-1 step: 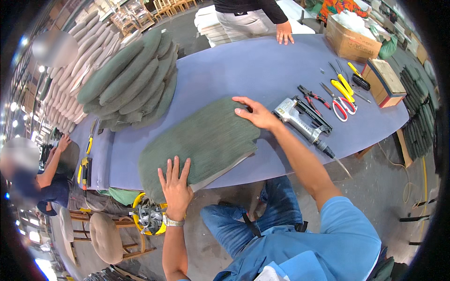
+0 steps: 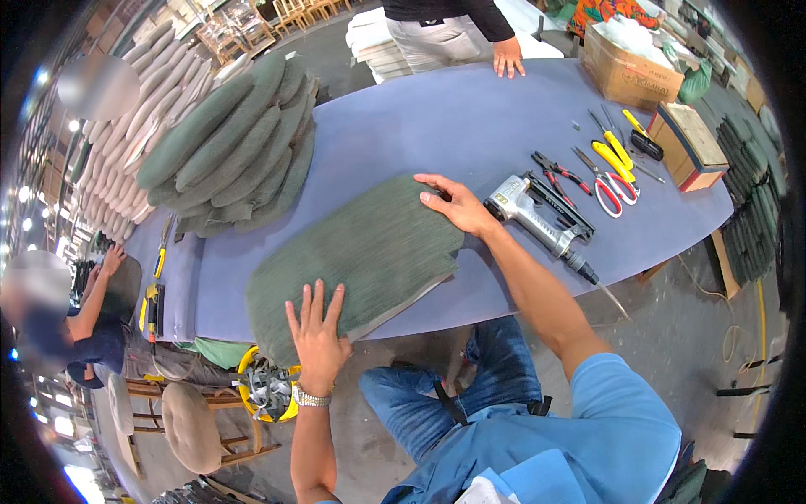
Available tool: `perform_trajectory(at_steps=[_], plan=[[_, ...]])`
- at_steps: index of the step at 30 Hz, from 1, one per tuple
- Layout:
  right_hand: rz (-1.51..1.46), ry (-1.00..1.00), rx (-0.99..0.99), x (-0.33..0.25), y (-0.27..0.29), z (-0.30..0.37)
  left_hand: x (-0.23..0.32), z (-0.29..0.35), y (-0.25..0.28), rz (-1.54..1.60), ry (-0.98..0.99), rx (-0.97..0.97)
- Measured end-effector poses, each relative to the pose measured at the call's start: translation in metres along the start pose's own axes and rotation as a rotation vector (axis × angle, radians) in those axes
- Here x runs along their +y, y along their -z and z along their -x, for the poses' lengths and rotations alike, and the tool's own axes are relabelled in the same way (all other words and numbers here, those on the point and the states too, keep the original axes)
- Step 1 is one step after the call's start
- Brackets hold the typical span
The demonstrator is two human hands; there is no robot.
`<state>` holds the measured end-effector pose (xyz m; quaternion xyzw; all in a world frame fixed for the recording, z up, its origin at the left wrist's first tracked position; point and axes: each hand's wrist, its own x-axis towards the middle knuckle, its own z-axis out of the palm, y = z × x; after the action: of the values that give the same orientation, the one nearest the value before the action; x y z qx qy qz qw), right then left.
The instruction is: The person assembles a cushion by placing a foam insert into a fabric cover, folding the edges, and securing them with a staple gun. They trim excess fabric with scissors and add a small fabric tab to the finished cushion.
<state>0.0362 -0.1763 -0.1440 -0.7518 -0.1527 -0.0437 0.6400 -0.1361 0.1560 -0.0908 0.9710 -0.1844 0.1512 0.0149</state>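
A dark green upholstered pad (image 2: 353, 260) lies flat on the blue-grey covered table (image 2: 395, 126), with a pale underside showing along its near edge. My left hand (image 2: 319, 336) rests on its near left part, fingers stretched and spread. At the pad's far right corner sits my right hand (image 2: 456, 206), fingers extended along the edge and thumb apart on top. Just right of that hand lies a silver and black pneumatic staple gun (image 2: 541, 220). A stack of similar green pads (image 2: 239, 143) stands at the far left of the table.
Pliers (image 2: 561, 176), red-handled scissors (image 2: 611, 185) and yellow-handled tools (image 2: 617, 155) lie at the right, beside boxes (image 2: 688, 147). Across the table, another person's hand (image 2: 508, 57) touches its edge. Someone works at the left. Below hangs a yellow helmet (image 2: 267, 391) near a stool (image 2: 191, 427).
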Motion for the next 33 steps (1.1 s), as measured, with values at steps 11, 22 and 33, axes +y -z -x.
perform_trajectory(at_steps=[11, 22, 33], plan=[[-0.149, 0.031, -0.056, 0.011, 0.001, -0.012, 0.096, -0.105, -0.042, 0.06, -0.208, 0.019], [-0.087, 0.023, -0.037, 0.008, 0.003, -0.009, 0.082, -0.124, -0.039, 0.02, -0.349, 0.113], [-0.164, 0.522, -0.066, -0.109, -0.024, -0.02, 0.024, -0.129, 0.085, 0.411, -0.083, 0.216]])
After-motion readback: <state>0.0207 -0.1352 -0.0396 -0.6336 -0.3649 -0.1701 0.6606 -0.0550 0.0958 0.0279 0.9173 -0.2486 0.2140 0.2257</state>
